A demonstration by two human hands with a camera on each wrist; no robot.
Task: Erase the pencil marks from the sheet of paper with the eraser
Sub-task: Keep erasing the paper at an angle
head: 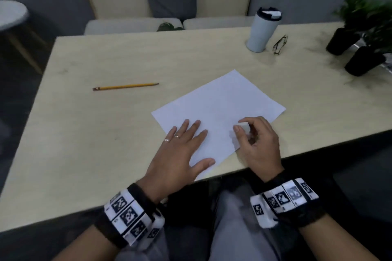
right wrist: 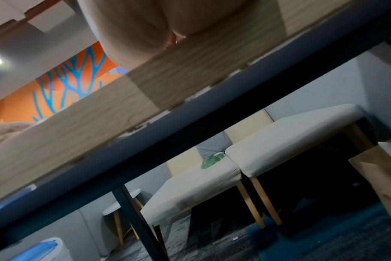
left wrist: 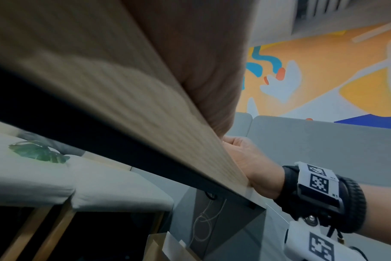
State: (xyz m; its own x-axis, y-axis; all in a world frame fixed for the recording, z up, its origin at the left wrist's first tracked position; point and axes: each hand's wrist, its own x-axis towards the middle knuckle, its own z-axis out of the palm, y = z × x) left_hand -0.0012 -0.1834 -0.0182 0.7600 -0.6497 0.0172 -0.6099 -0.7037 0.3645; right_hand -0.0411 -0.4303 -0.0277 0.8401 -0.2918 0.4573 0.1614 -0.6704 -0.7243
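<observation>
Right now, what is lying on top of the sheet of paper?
On the paper rests the flat left hand, and the right hand pinches the eraser there. Pencil marks under the hands cannot be seen.

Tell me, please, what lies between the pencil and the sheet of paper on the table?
Nothing: in the head view, only bare table separates the pencil from the sheet of paper.

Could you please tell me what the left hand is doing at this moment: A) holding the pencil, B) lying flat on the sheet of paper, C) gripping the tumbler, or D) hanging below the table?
B: the left hand lies with straight, spread fingers on the sheet of paper, while the pencil sits apart, untouched.
</observation>
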